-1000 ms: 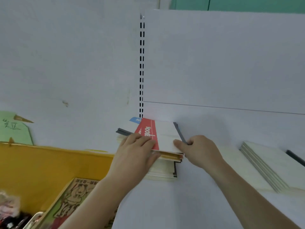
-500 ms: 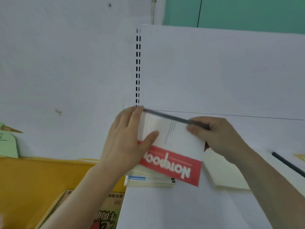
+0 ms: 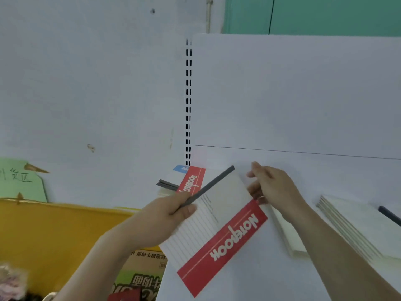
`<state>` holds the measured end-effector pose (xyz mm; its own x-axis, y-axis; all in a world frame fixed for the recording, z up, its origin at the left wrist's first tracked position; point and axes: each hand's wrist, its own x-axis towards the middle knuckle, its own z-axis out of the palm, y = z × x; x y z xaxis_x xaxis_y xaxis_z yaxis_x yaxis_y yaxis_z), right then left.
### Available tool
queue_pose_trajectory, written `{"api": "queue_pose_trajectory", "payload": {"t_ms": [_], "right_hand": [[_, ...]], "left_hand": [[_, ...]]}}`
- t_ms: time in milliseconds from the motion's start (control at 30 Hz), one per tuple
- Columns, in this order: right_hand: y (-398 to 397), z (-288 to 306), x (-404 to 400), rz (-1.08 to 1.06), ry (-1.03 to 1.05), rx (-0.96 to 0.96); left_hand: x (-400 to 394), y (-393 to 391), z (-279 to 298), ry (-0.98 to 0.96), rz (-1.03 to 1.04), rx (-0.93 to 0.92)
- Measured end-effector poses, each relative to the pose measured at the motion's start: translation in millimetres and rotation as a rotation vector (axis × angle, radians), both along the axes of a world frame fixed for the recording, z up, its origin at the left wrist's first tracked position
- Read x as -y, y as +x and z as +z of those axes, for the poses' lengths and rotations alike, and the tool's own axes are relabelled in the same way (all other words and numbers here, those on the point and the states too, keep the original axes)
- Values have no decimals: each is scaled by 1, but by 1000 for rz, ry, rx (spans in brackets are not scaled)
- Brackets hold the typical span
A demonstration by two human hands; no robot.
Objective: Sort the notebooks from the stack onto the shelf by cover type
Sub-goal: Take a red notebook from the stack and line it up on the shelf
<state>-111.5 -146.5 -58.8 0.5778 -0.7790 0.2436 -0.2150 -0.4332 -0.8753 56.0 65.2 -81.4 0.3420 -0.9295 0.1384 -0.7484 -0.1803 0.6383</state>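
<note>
While the left hand (image 3: 165, 216) clamps its grip on the red-banded notebook (image 3: 217, 227) mid-frame above the shelf (image 3: 271, 283), check the cover, then lay it squarely on the matching one of the piles (image 3: 355, 224) at lower right; I cannot tell the right hand (image 3: 273, 187) grip.

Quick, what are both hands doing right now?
Left hand: holding the red notebook by its spine.
Right hand: at its edge; grip cannot be told.

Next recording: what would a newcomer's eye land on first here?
The notebook with the red NOTEBOOK band, tilted mid-frame; the left hand grips its dark spine and the right hand is at its upper edge. Behind it the stack lies at the left end of the shelf, and a yellow bin fills the lower left.
</note>
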Motion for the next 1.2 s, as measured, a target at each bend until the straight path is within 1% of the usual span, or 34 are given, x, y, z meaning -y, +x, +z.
{"api": "queue_pose_trajectory", "payload": {"t_ms": [67, 167, 233, 333, 433, 500, 567, 600, 700, 733, 900, 1000, 1067, 1167, 1200], "right_hand": [[4, -8, 6, -44, 148, -153], [13, -11, 1, 45, 291, -403], [19, -12, -5, 106, 296, -479], [21, -14, -4, 140, 253, -500], [11, -12, 5, 129, 232, -443], [2, -8, 9, 77, 181, -390], [-2, -5, 10, 31, 187, -333], [-1, -5, 10, 35, 209, -342], [5, -9, 1, 72, 235, -459], [7, -11, 0, 78, 238, -459], [-1, -5, 2, 54, 256, -321], [-12, 2, 4, -5, 244, -178], [-21, 4, 12, -74, 141, -70], [-38, 8, 31, -234, -233, 48], [-45, 12, 34, -260, -321, 87]], "left_hand": [[-9, 1, -7, -23, 9, -107], [-19, 4, -12, -8, 11, -142], [-22, 5, -12, -13, 23, -135], [-23, 4, -13, -33, 58, -113], [-21, 1, -16, -49, 81, -124], [-20, 1, -19, -52, 91, -155], [-17, 0, -20, -51, 95, -151], [-16, 0, -20, -54, 91, -152], [-12, -2, -17, -36, 75, -130], [-13, -2, -16, -32, 70, -115], [-18, 6, -7, -60, 126, -124], [-25, 7, -5, -57, 131, -148], [-29, 7, -5, -64, 136, -189], [-32, 7, -6, -88, 148, -225], [-32, 8, -7, -99, 151, -239]]}}
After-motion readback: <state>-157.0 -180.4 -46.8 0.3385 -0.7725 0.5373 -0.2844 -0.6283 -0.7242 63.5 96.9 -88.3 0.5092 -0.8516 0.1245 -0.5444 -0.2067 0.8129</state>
